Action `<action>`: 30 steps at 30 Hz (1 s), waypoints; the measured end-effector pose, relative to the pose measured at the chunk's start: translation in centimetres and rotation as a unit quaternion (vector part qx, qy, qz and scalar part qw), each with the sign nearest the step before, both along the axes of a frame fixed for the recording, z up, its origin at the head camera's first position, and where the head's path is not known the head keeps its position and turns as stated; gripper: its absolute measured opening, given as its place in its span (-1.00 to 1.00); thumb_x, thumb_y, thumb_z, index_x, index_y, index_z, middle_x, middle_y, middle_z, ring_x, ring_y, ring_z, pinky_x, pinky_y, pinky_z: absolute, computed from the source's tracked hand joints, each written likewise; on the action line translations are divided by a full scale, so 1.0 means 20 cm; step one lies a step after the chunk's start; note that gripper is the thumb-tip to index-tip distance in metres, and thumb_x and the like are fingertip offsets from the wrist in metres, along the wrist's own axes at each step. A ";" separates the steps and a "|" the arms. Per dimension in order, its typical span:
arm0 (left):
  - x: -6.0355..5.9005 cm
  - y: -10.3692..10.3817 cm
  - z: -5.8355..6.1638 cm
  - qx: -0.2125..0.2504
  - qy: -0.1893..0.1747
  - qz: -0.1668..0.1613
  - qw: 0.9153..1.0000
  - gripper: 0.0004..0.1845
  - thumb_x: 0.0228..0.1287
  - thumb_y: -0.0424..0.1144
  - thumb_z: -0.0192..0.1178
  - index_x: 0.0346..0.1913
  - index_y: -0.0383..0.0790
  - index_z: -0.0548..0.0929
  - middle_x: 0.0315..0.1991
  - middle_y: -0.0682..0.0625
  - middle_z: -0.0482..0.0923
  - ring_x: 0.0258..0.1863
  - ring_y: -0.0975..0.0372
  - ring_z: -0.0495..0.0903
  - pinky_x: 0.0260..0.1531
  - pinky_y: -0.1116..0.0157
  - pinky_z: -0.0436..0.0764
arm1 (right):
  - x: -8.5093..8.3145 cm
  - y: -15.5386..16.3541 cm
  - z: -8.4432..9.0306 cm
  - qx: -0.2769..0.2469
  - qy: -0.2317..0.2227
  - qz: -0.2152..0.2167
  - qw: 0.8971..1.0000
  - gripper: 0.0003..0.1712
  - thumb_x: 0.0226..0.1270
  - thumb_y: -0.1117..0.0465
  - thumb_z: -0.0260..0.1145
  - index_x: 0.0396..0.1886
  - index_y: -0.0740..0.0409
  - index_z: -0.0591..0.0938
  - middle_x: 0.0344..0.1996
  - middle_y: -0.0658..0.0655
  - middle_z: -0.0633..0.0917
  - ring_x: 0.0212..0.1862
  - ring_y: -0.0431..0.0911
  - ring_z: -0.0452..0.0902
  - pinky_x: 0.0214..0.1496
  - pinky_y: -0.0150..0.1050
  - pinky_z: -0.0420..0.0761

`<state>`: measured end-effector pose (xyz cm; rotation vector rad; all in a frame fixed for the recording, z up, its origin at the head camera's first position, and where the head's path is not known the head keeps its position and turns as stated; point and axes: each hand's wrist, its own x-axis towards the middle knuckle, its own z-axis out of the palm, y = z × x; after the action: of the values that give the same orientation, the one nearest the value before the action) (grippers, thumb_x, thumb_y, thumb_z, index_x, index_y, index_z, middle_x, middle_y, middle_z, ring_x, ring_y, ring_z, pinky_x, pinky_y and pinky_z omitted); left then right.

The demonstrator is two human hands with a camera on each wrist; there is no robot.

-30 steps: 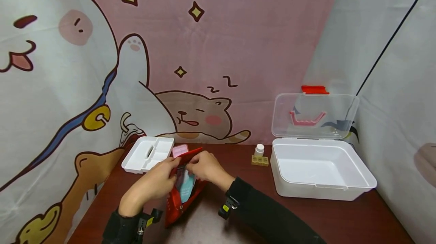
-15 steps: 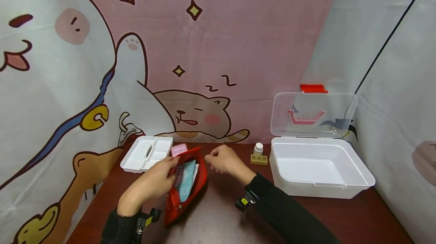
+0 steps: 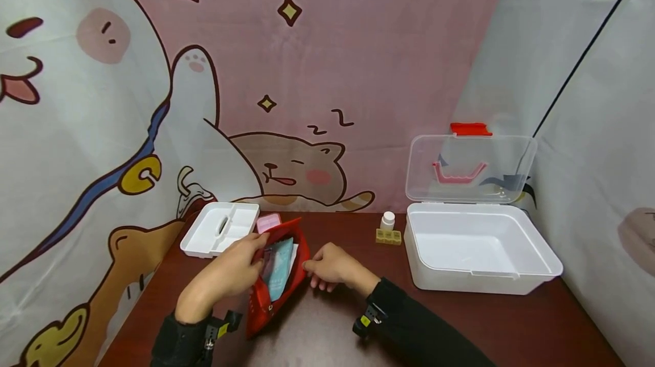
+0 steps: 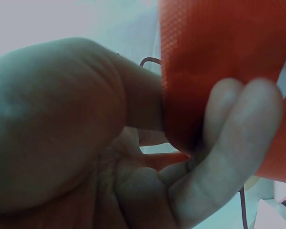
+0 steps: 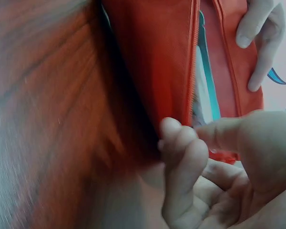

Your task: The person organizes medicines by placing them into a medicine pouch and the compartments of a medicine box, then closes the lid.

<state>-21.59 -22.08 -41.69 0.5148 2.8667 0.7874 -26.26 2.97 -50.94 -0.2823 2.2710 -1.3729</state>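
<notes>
Pouch (image 3: 276, 276), one, red, unzipped, on worktop (image 3: 460, 327). Left hand (image 3: 230, 267) fingers pinch its left edge; right hand (image 3: 327, 267) fingers curl at its right edge, touching. Right of pouch: one bottle (image 3: 388, 220), one white box (image 3: 476, 247).

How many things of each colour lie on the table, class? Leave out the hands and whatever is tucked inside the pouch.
White: 3 (tray, bottle, box)
Red: 1 (pouch)
Pink: 1 (small case)
Yellow: 1 (pill organiser)
Total: 6
</notes>
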 end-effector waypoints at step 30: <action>-0.21 0.15 -0.16 0.143 0.078 0.035 0.986 -0.37 0.58 -0.37 0.15 0.65 -0.33 0.42 0.61 -0.29 0.46 0.57 -0.12 0.49 0.51 -0.17 0.51 | -0.19 -0.04 0.14 -0.020 0.141 -0.099 0.985 -0.54 0.58 0.01 0.26 -0.59 0.07 0.63 -0.77 -0.03 0.52 -0.72 -0.16 0.43 -0.62 -0.30 0.44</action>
<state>-25.85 -19.02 -44.83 0.5300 2.9427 1.2342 -30.09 2.09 -48.15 -0.2852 2.5646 -1.5645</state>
